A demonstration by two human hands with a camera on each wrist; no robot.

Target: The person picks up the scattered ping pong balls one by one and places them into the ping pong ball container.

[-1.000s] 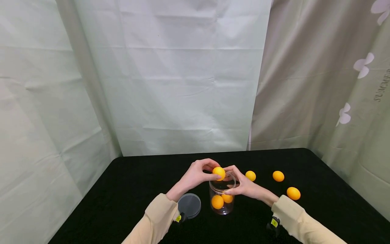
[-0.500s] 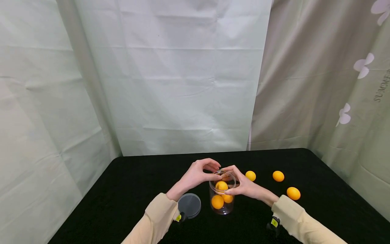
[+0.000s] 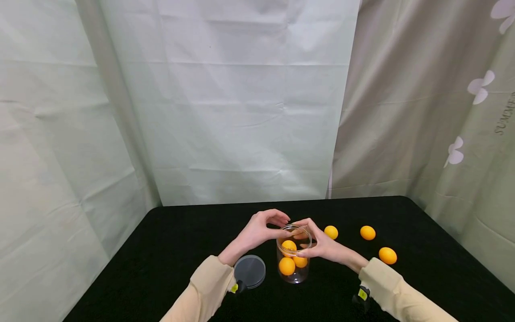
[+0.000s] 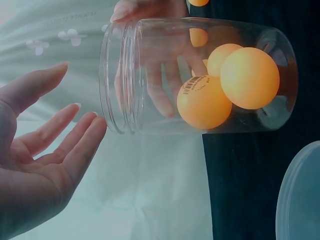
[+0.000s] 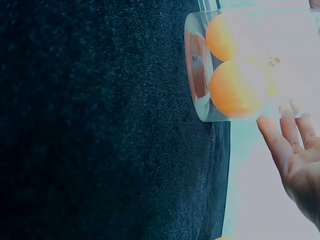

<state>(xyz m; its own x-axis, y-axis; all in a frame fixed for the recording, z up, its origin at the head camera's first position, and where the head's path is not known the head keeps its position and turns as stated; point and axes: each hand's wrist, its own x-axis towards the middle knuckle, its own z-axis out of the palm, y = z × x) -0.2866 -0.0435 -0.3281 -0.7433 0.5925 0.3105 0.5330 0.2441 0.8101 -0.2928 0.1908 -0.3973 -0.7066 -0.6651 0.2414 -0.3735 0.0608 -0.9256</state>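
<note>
A clear screw-top jar (image 3: pixel 296 279) stands upright on the black tabletop. Inside it lie three orange ping-pong balls: one on top (image 4: pixel 205 102) with printing on its side, and two lower ones (image 4: pixel 250 78). My right hand (image 3: pixel 323 246) grips the jar near its mouth from the right, thumb in front and fingers round behind. At the left of the rim, my left hand (image 3: pixel 263 230) holds nothing; thumb and fingers are spread apart above and beside the opening. The left wrist view shows those fingertips right at the rim.
A grey round lid (image 3: pixel 250 271) lies flat left of the jar, close to the left sleeve (image 3: pixel 213 279). Right of the jar rest three loose balls: one behind the right hand (image 3: pixel 331 232), one farther right (image 3: pixel 368 232), one near the right cuff (image 3: pixel 388 255).
My left hand has let go of a ping-pong ball, which has dropped into the jar and settled on the two others, shifting slightly left. The right hand has stayed on the jar.
</note>
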